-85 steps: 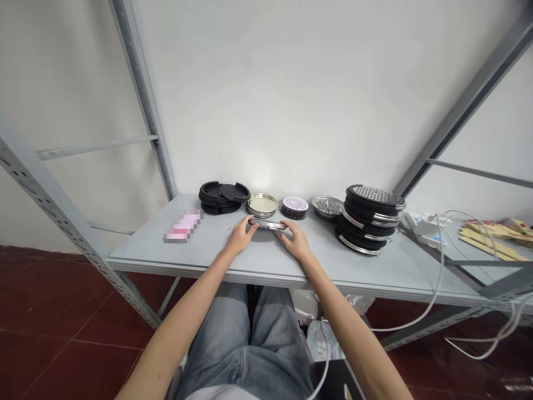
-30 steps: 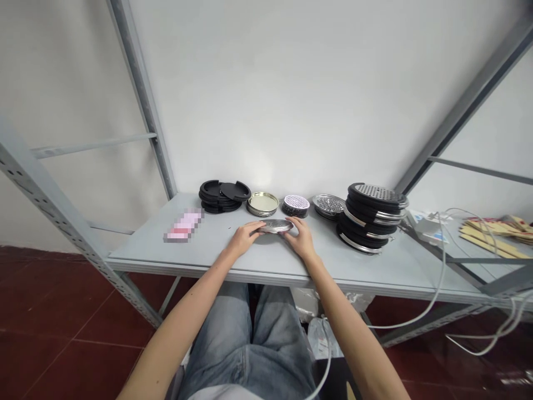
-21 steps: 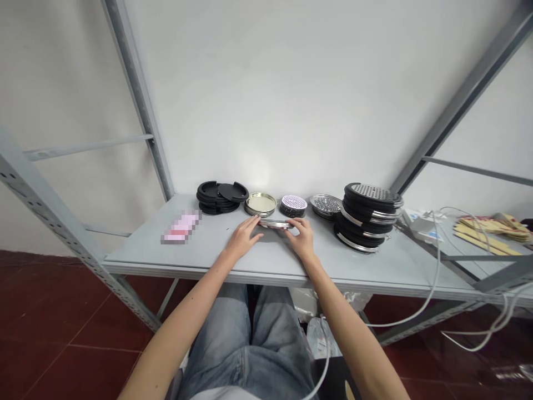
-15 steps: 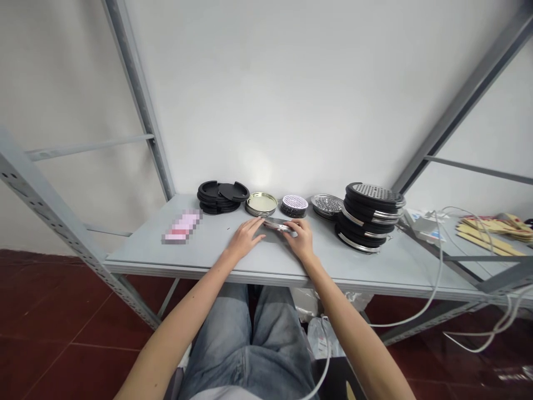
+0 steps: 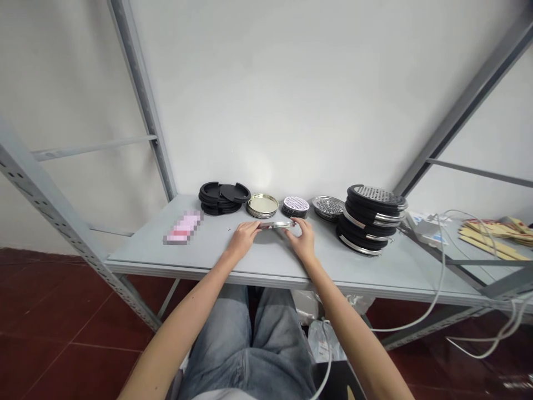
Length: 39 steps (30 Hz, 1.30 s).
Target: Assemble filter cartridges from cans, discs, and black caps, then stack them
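Note:
Between my two hands is a thin, shiny round metal piece point(image 5: 277, 225), seen nearly edge-on just above the table. My left hand point(image 5: 244, 239) grips its left edge, and my right hand point(image 5: 303, 239) grips its right edge with thumb and fingers. Behind it stand a stack of gold-coloured round lids point(image 5: 262, 204) and a stack of round pieces with a white perforated top point(image 5: 295, 206). Perforated silver metal discs point(image 5: 328, 206) lie further right. Black round rings point(image 5: 224, 197) are piled at the back left.
A tall stack of black rings with metal bands point(image 5: 370, 219) stands on the right of the grey table point(image 5: 200, 258). A blurred pink item point(image 5: 183, 228) lies at the left. Metal posts point(image 5: 144, 100) frame the table; a white cable point(image 5: 437, 289) hangs at the right.
The metal piece has gone from tilted to nearly level and edge-on, lifted slightly between my hands. Both hands still hold it. The view has shifted a little.

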Each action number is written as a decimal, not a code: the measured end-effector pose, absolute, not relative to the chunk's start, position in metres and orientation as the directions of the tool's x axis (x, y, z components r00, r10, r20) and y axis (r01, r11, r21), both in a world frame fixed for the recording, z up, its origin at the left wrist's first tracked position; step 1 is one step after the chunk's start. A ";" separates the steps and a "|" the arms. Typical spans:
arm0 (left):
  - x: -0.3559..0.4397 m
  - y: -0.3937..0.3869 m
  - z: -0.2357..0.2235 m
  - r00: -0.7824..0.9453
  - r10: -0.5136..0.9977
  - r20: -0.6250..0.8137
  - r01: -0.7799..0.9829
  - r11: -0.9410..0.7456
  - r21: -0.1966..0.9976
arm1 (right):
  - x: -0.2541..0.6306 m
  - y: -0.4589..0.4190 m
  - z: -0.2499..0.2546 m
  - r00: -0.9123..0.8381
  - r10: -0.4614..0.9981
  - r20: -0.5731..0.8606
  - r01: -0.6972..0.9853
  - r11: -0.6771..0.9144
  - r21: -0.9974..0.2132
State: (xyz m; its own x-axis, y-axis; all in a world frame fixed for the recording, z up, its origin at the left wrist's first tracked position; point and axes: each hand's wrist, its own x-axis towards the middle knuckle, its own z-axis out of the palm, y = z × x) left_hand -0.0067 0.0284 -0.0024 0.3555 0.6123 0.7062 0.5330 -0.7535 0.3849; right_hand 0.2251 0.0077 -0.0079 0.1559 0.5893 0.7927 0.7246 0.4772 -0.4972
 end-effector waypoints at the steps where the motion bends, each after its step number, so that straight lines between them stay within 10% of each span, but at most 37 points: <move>1: -0.007 0.030 -0.004 0.329 0.632 0.701 0.530 -0.738 0.417 | 0.227 0.009 -0.009 0.215 0.599 0.771 0.692 0.463 -0.553; 10: -0.011 0.032 -0.005 0.254 0.731 0.634 0.437 -0.671 0.599 | 0.230 0.014 -0.013 0.228 0.710 0.667 0.547 0.473 -0.691; 33: -0.012 0.035 -0.007 0.205 0.707 0.677 0.401 -0.691 0.601 | 0.218 0.000 -0.004 -0.019 0.555 0.831 0.697 0.603 -0.387; 39: -0.013 0.036 -0.007 0.220 0.772 0.596 0.385 -0.631 0.674 | 0.223 0.007 -0.008 0.123 0.658 0.743 0.602 0.545 -0.583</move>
State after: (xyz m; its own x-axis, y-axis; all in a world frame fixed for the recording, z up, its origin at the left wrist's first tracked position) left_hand -0.0130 0.0359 -0.0071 0.2203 0.7718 0.5965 0.3850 -0.6306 0.6739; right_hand 0.2230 0.0075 -0.0085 0.1229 0.6582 0.7428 0.6024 0.5453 -0.5829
